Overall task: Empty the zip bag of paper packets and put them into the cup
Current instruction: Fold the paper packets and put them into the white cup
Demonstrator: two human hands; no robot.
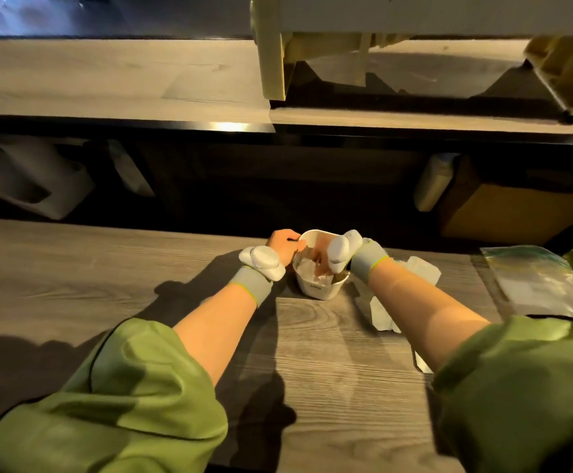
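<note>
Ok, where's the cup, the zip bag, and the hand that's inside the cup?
cup [315, 288]: head view, front outer wall.
zip bag [531, 274]: head view, clear flat middle.
right hand [322, 259]: head view, fingers inside the cup.

We find only 1 mark: a small dark print low on the near wall of the white cup [319, 289], too blurred for us to read. We make out no other text, brand, number or sign on anything else.
</note>
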